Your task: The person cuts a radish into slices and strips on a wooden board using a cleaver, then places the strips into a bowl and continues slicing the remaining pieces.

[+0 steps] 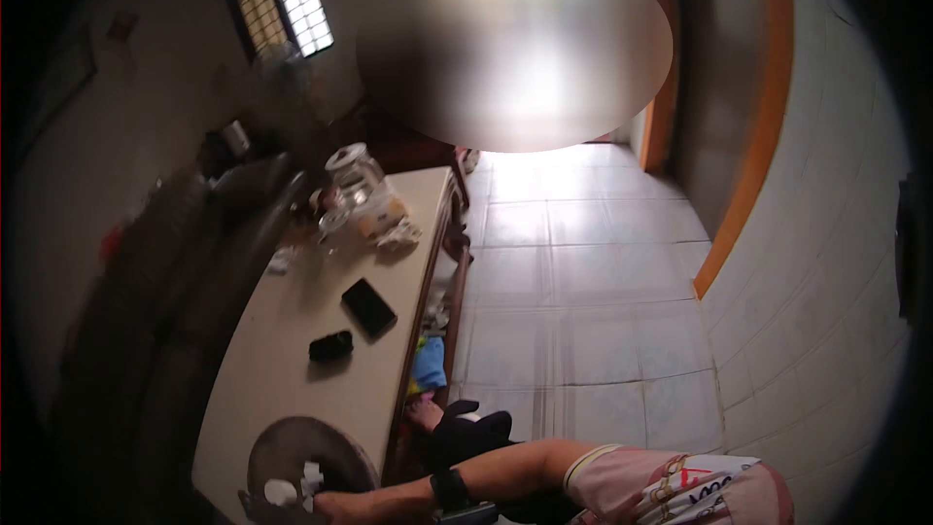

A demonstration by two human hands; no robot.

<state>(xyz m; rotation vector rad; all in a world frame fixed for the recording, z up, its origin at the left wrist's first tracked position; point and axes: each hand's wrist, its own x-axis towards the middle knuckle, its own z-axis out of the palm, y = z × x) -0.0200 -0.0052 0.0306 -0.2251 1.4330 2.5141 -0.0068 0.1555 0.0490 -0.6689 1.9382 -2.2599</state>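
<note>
My right arm, in a pink patterned sleeve with a black wristband (449, 489), reaches left across the bottom of the view. The right hand (335, 507) is at the near rim of a round dark tray (355, 462) on the low table. Its fingers look closed beside small white pieces (312, 475); what they hold is too dark and blurred to name. A rounded white item (281, 493) sits in the tray, left of the fingertips. I do not see my left hand.
A black phone (369, 308) and a small black object (330, 346) lie on the cream table (292, 331). A clear jar (355, 173) and wrapped items stand at its far end. Blue cloth (429, 365) shows on the shelf below. A tiled floor (583, 331) runs alongside.
</note>
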